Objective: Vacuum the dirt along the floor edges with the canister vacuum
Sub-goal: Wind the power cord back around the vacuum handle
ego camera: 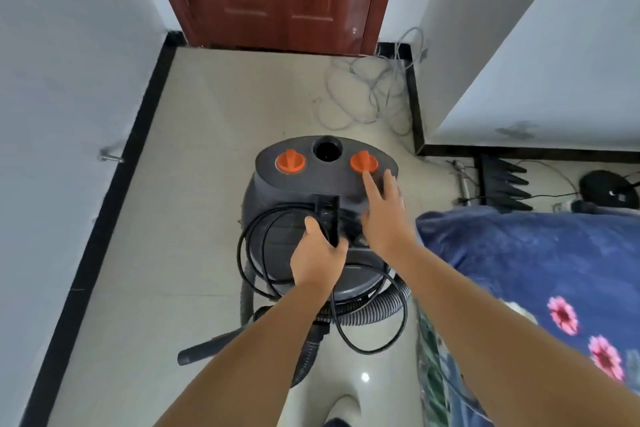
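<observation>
Standing over the canister vacuum [311, 218] on the tiled floor [194, 184] between wall and bed [519, 253], we curl our left hand [317, 262] as a grip round its black handle [329, 218]. Our right hand [382, 218] lies flat, grip wide, forefinger touching the right orange knob [363, 161].

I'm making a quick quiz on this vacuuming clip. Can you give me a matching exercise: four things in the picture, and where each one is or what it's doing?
Things:
1. left hand
2. right hand
3. grey cables
4. ribbed hose

Places or states:
A. piled on the floor near the door
B. fingertip at the right orange knob
C. curved around the vacuum's base
D. grips the black handle on top of the vacuum

Pairs: 1-D, 2-B, 3-A, 4-C
</observation>
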